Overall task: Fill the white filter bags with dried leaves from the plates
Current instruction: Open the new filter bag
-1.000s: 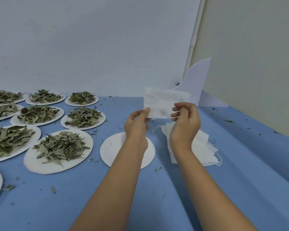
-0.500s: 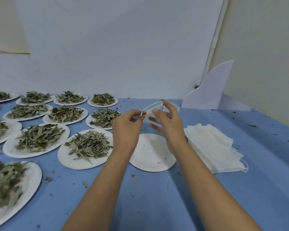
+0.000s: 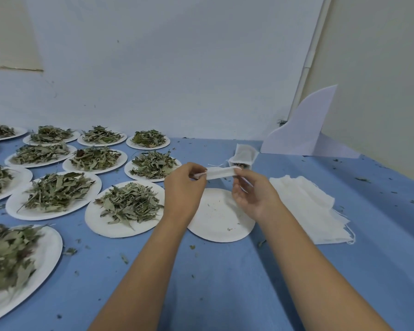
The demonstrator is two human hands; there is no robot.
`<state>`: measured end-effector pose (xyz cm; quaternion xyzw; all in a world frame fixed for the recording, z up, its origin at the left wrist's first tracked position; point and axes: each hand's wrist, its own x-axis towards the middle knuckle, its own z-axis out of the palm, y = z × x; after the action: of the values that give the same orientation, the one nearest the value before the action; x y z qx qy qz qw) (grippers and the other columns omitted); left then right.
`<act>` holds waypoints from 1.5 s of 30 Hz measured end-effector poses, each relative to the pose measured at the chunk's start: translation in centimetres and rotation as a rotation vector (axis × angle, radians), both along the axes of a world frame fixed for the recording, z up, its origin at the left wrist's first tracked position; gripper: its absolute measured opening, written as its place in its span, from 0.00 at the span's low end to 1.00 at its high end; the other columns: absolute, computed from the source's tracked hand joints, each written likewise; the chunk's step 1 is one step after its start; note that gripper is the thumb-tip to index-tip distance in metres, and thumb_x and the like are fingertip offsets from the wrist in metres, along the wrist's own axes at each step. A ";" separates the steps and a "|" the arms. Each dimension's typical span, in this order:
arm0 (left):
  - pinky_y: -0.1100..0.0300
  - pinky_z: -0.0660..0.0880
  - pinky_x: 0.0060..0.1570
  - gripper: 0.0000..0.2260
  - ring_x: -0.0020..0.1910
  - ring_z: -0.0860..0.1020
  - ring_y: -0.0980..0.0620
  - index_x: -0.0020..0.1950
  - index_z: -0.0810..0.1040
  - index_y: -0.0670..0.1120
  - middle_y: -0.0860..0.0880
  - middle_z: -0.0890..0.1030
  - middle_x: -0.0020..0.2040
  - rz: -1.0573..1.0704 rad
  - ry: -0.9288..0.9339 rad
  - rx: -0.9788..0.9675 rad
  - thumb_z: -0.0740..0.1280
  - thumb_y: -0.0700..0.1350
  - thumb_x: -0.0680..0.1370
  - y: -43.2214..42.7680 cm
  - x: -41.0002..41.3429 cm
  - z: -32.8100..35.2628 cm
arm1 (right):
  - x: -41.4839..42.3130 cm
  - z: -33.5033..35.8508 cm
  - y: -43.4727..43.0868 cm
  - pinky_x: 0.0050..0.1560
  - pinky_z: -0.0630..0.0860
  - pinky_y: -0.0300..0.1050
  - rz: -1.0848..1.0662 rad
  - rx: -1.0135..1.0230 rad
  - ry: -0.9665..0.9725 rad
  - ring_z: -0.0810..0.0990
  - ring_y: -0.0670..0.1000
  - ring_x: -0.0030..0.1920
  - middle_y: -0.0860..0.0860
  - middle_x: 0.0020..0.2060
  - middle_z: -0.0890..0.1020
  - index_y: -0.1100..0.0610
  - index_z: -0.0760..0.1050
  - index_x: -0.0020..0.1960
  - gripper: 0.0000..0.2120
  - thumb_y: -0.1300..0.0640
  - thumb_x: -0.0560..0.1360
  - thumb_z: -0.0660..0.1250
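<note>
The left hand (image 3: 184, 187) and the right hand (image 3: 255, 198) hold one white filter bag (image 3: 219, 173) flat between them, above the far rim of an empty plate (image 3: 221, 223). Each hand pinches one end between thumb and fingertips, and the right hand's other fingers hang loosely curled. At nine o'clock from that plate lies a second plate (image 3: 120, 231) heaped with dried leaves (image 3: 129, 204). At three o'clock is a stack of filter bags (image 3: 306, 206), and at one o'clock a filled bag (image 3: 244, 154) on the blue table (image 3: 225, 283).
</note>
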<state>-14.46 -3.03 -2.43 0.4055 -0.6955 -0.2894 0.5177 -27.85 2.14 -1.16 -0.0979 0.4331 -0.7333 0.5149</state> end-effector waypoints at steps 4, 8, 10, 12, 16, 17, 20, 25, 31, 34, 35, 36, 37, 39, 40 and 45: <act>0.79 0.66 0.35 0.04 0.38 0.74 0.63 0.47 0.81 0.46 0.59 0.77 0.38 0.020 0.050 0.085 0.68 0.39 0.75 -0.3 0.2 0.0 | -0.4 0.2 0.2 0.31 0.78 0.35 -0.029 -0.066 -0.272 0.77 0.49 0.35 0.56 0.37 0.78 0.65 0.77 0.44 0.01 0.69 0.73 0.67; 0.79 0.67 0.34 0.03 0.38 0.74 0.63 0.46 0.80 0.47 0.58 0.77 0.39 0.046 0.079 0.130 0.68 0.40 0.76 -0.3 0.2 -0.1 | -0.4 0.0 0.2 0.42 0.80 0.40 -0.136 -0.083 -0.433 0.77 0.53 0.38 0.57 0.40 0.75 0.65 0.73 0.44 0.03 0.66 0.77 0.64; 0.78 0.67 0.33 0.02 0.38 0.73 0.63 0.46 0.79 0.47 0.58 0.76 0.38 0.088 0.116 0.136 0.68 0.41 0.76 -0.3 0.2 -0.2 | -0.3 -0.2 0.2 0.48 0.79 0.43 -0.147 -0.074 -0.418 0.77 0.56 0.40 0.58 0.44 0.74 0.65 0.72 0.49 0.04 0.64 0.78 0.64; 0.77 0.67 0.34 0.01 0.38 0.73 0.63 0.45 0.78 0.47 0.58 0.76 0.38 0.105 0.133 0.133 0.69 0.43 0.76 -0.2 0.1 -0.3 | -0.3 -0.3 0.1 0.44 0.80 0.44 -0.129 0.008 -0.176 0.79 0.55 0.38 0.58 0.46 0.73 0.65 0.71 0.53 0.06 0.63 0.78 0.63; 0.78 0.66 0.34 0.03 0.36 0.72 0.63 0.44 0.78 0.47 0.59 0.75 0.37 0.144 0.118 0.100 0.69 0.44 0.76 0.2 -0.5 -0.4 | -0.4 0.2 -0.2 0.32 0.79 0.37 -0.300 0.097 0.480 0.79 0.49 0.30 0.53 0.38 0.71 0.60 0.67 0.44 0.05 0.67 0.77 0.57; 0.78 0.66 0.34 0.03 0.36 0.72 0.64 0.44 0.77 0.47 0.59 0.74 0.36 0.165 0.121 0.097 0.69 0.44 0.76 0.3 -0.6 -0.4 | -0.5 0.6 -0.1 0.30 0.78 0.36 -0.350 0.058 0.542 0.80 0.49 0.31 0.52 0.39 0.71 0.60 0.68 0.46 0.05 0.67 0.77 0.57; 0.79 0.66 0.33 0.03 0.35 0.71 0.64 0.45 0.76 0.47 0.59 0.73 0.36 0.222 0.117 0.087 0.69 0.44 0.76 0.3 -0.9 -0.5 | -0.5 1.3 0.3 0.32 0.77 0.34 -0.346 -0.079 0.525 0.83 0.49 0.34 0.53 0.45 0.80 0.62 0.74 0.53 0.06 0.65 0.78 0.60; 0.77 0.67 0.33 0.03 0.34 0.72 0.63 0.44 0.76 0.47 0.59 0.73 0.35 0.217 0.127 0.091 0.69 0.44 0.75 0.5 -1.2 -0.6 | 0.5 0.7 0.2 0.39 0.78 0.44 -0.232 0.096 1.337 0.82 0.48 0.34 0.51 0.37 0.83 0.53 0.80 0.52 0.10 0.51 0.73 0.70; 0.77 0.68 0.38 0.05 0.38 0.73 0.71 0.41 0.76 0.50 0.60 0.77 0.36 0.053 0.129 0.003 0.70 0.43 0.74 1.2 -1.4 -0.5 | 1.0 0.1 -0.1 0.41 0.71 0.42 -0.211 0.268 1.491 0.80 0.51 0.44 0.52 0.41 0.84 0.55 0.81 0.49 0.09 0.53 0.73 0.67; 0.75 0.69 0.40 0.05 0.40 0.74 0.67 0.43 0.76 0.50 0.58 0.77 0.39 0.006 0.105 -0.015 0.69 0.41 0.74 1.3 -1.4 -0.6 | 0.7 0.5 0.2 0.42 0.75 0.45 -0.214 0.255 1.329 0.81 0.54 0.40 0.50 0.32 0.82 0.57 0.80 0.38 0.04 0.60 0.69 0.67; 0.75 0.69 0.41 0.05 0.41 0.74 0.67 0.45 0.76 0.49 0.58 0.77 0.41 0.002 0.094 -0.019 0.69 0.39 0.74 1.3 -1.4 -0.6 | 0.6 0.5 0.3 0.43 0.76 0.45 -0.213 0.251 1.271 0.81 0.54 0.40 0.48 0.31 0.81 0.56 0.80 0.37 0.04 0.62 0.68 0.67; 0.75 0.69 0.41 0.07 0.41 0.73 0.66 0.46 0.76 0.48 0.56 0.77 0.43 0.001 0.076 -0.029 0.68 0.37 0.74 1.3 -1.4 -0.7 | 0.6 0.5 0.3 0.44 0.76 0.46 -0.209 0.248 1.213 0.81 0.54 0.39 0.46 0.29 0.79 0.56 0.80 0.36 0.05 0.63 0.68 0.67; 0.75 0.69 0.41 0.08 0.42 0.73 0.65 0.47 0.75 0.48 0.54 0.76 0.46 0.003 0.052 -0.043 0.68 0.36 0.73 1.3 -1.4 -0.8 | 0.6 0.3 0.3 0.45 0.77 0.47 -0.208 0.238 1.154 0.79 0.53 0.38 0.46 0.28 0.78 0.59 0.79 0.36 0.04 0.63 0.68 0.66; 0.76 0.68 0.40 0.10 0.41 0.72 0.63 0.50 0.75 0.47 0.50 0.73 0.52 0.013 0.031 -0.046 0.67 0.34 0.73 1.5 -1.5 -0.8 | 0.8 0.0 0.0 0.46 0.78 0.53 -0.248 0.197 1.041 0.75 0.53 0.36 0.52 0.29 0.76 0.67 0.78 0.38 0.07 0.62 0.69 0.66; 0.77 0.67 0.39 0.10 0.39 0.72 0.62 0.51 0.76 0.45 0.49 0.73 0.53 0.030 0.038 -0.033 0.67 0.34 0.73 1.5 -1.6 -0.8 | 0.9 -0.2 -0.1 0.47 0.78 0.55 -0.282 0.180 1.016 0.75 0.55 0.36 0.55 0.30 0.76 0.69 0.77 0.40 0.09 0.61 0.69 0.67; 0.82 0.63 0.36 0.03 0.38 0.73 0.59 0.47 0.81 0.46 0.49 0.77 0.51 0.186 0.098 0.107 0.70 0.42 0.75 1.1 -1.5 -0.5 | 0.9 -0.7 -0.3 0.35 0.67 0.31 -0.337 0.170 1.324 0.77 0.48 0.41 0.47 0.37 0.78 0.56 0.78 0.47 0.04 0.58 0.72 0.69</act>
<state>-15.95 -1.95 -2.92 0.4808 -0.6123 -0.2962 0.5534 -26.93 1.87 -1.86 -0.4160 0.7218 -0.5525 0.0266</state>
